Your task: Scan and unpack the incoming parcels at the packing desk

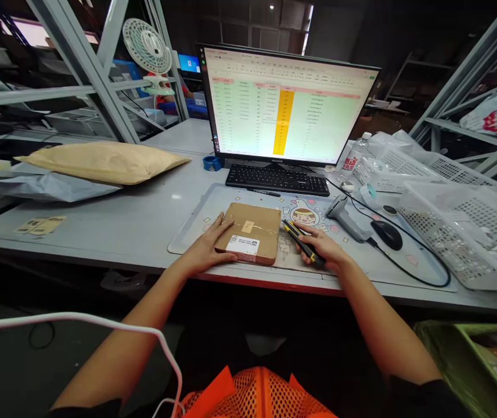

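Observation:
A flat cardboard box (pixel 257 223) lies on the pale desk mat, with a white label and clear tape on its top. My left hand (pixel 207 247) grips its left side, thumb along the near edge and fingers over the left rim. Just right of the box, my right hand (pixel 322 247) is closed around a black and yellow utility knife (pixel 303 242). The knife's front end points up and left, close to the box's right edge. Whether its blade is out, I cannot tell.
A keyboard (pixel 277 179) and monitor (pixel 283 107) stand behind the mat (pixel 191 223). To the right are a barcode scanner (pixel 346 219), its cable, a mouse (pixel 386 234) and white baskets (pixel 461 232). A padded envelope (pixel 104 161) lies left. A white cable (pixel 144 328) crosses the lower left.

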### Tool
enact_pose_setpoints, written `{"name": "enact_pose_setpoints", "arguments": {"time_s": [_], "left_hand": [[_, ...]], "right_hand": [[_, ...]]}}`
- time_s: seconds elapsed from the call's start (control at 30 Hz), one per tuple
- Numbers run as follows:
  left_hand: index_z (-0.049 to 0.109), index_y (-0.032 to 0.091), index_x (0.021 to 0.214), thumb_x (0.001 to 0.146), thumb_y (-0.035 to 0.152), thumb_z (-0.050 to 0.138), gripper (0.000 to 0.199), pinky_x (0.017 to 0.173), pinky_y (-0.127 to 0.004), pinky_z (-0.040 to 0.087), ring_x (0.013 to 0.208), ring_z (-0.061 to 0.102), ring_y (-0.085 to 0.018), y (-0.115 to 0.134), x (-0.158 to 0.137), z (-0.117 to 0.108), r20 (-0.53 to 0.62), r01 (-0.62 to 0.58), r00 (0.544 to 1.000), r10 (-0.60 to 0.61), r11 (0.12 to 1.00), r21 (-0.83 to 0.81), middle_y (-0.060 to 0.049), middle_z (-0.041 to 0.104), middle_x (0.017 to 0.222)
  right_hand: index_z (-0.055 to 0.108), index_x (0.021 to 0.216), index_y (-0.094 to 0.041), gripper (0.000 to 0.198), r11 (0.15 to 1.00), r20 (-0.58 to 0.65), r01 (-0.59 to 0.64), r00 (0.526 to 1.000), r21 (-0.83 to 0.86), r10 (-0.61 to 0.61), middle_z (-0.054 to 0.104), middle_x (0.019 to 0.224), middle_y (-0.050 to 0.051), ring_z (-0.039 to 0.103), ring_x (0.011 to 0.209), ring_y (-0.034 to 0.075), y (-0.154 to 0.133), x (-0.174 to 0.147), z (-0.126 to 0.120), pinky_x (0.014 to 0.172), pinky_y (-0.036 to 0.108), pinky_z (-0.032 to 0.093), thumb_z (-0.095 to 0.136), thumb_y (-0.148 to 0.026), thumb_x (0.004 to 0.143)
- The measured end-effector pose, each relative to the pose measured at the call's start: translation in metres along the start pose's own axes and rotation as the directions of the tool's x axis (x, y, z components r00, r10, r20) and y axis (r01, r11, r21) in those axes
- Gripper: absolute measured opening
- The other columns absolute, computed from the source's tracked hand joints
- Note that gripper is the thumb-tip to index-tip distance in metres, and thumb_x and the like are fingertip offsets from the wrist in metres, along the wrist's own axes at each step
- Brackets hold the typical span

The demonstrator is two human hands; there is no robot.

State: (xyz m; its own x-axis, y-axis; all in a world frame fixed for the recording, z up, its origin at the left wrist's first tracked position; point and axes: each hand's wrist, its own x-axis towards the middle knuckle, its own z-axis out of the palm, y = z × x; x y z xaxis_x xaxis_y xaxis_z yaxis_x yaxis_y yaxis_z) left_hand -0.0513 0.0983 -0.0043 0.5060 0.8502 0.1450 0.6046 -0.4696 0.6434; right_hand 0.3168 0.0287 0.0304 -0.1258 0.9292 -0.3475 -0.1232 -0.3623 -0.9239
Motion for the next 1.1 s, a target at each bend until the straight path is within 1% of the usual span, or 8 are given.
{"name": "enact_pose_setpoints", "arguments": {"time_s": [0.3, 0.53, 0.7, 0.8, 0.87, 0.93, 1.0, 1.1], "left_hand": [[0.038, 0.021, 0.169, 0.075, 0.091, 0.073, 0.122, 0.136, -0.05, 0.019, 0.167, 0.013, -0.033, -0.008, -0.002, 0.007, -0.015, -0.019, 1.0, 0.019, 0.999, -0.029, -0.015, 0.021, 0.178], [0.038, 0.021, 0.169, 0.079, 0.087, 0.072, 0.117, 0.135, -0.053, 0.021, 0.166, 0.015, -0.035, -0.009, -0.003, 0.007, -0.019, -0.032, 0.999, 0.032, 0.999, -0.034, -0.016, 0.019, 0.178], [0.037, 0.019, 0.169, 0.082, 0.071, 0.082, 0.111, 0.134, -0.055, 0.025, 0.166, 0.018, -0.036, -0.008, -0.001, 0.007, -0.013, -0.035, 0.999, 0.036, 0.999, 0.022, -0.02, 0.018, 0.178], [0.047, 0.018, 0.163, 0.089, 0.05, 0.084, 0.089, 0.133, -0.059, 0.027, 0.166, 0.016, -0.04, 0.007, -0.012, 0.014, -0.126, -0.078, 0.987, 0.101, 0.982, 0.17, -0.021, 0.016, 0.178], [0.055, 0.017, 0.155, 0.095, 0.039, 0.078, 0.069, 0.133, -0.062, 0.026, 0.165, 0.018, -0.041, 0.023, -0.022, 0.027, -0.208, -0.152, 0.953, 0.218, 0.943, 0.294, -0.02, 0.023, 0.177], [0.057, 0.019, 0.153, 0.1, 0.037, 0.071, 0.057, 0.133, -0.065, 0.024, 0.161, 0.031, -0.04, 0.039, -0.032, 0.044, -0.245, -0.207, 0.919, 0.309, 0.907, 0.367, -0.018, 0.042, 0.169], [0.059, 0.021, 0.15, 0.105, 0.037, 0.067, 0.049, 0.131, -0.066, 0.023, 0.15, 0.049, -0.037, 0.051, -0.035, 0.06, -0.304, -0.198, 0.896, 0.323, 0.905, 0.378, -0.016, 0.059, 0.156], [0.068, 0.024, 0.137, 0.108, 0.034, 0.062, 0.031, 0.127, -0.064, 0.025, 0.138, 0.06, -0.033, 0.059, -0.032, 0.075, -0.425, -0.129, 0.863, 0.273, 0.932, 0.338, -0.01, 0.07, 0.143]], "right_hand": [[0.036, 0.17, -0.022, 0.077, 0.996, -0.022, 0.036, 0.999, 0.087, -0.034, 0.068, 0.07, 0.001, 0.06, 0.044, 0.015, 0.012, -0.012, 0.017, 0.04, 0.022, 0.047, 0.061, -0.02, 0.097], [0.036, 0.17, -0.026, 0.084, 0.999, -0.009, 0.015, 1.0, 0.051, -0.015, 0.07, 0.074, 0.001, 0.062, 0.047, 0.015, 0.03, -0.036, 0.025, 0.04, 0.023, 0.048, 0.071, -0.033, 0.094], [0.041, 0.167, -0.026, 0.087, 0.999, 0.036, -0.004, 0.999, -0.032, 0.005, 0.069, 0.077, 0.001, 0.063, 0.049, 0.015, 0.039, -0.056, 0.021, 0.041, 0.022, 0.048, 0.077, -0.044, 0.091], [0.042, 0.167, -0.028, 0.085, 0.972, -0.04, 0.066, 0.996, -0.227, -0.077, 0.07, 0.081, 0.001, 0.065, 0.053, 0.016, 0.031, -0.062, 0.004, 0.045, 0.025, 0.051, 0.076, -0.048, 0.092], [0.043, 0.166, -0.028, 0.08, 0.87, -0.119, 0.142, 0.968, -0.471, -0.222, 0.07, 0.083, 0.002, 0.065, 0.053, 0.017, 0.015, -0.059, -0.008, 0.047, 0.028, 0.052, 0.071, -0.049, 0.095], [0.053, 0.161, -0.026, 0.068, 0.656, -0.08, 0.213, 0.919, -0.724, -0.387, 0.074, 0.088, 0.005, 0.068, 0.059, 0.02, -0.01, -0.049, -0.012, 0.055, 0.033, 0.057, 0.066, -0.048, 0.098], [0.065, 0.15, -0.024, 0.053, 0.369, 0.1, 0.302, 0.873, -0.879, -0.477, 0.078, 0.105, 0.01, 0.075, 0.081, 0.025, -0.037, -0.031, 0.001, 0.075, 0.038, 0.061, 0.062, -0.044, 0.101], [0.071, 0.143, -0.028, 0.041, 0.002, 0.371, 0.405, 0.84, -0.914, -0.397, 0.076, 0.131, 0.009, 0.072, 0.114, 0.029, -0.074, 0.005, 0.049, 0.097, 0.038, 0.055, 0.059, -0.034, 0.104]]}}
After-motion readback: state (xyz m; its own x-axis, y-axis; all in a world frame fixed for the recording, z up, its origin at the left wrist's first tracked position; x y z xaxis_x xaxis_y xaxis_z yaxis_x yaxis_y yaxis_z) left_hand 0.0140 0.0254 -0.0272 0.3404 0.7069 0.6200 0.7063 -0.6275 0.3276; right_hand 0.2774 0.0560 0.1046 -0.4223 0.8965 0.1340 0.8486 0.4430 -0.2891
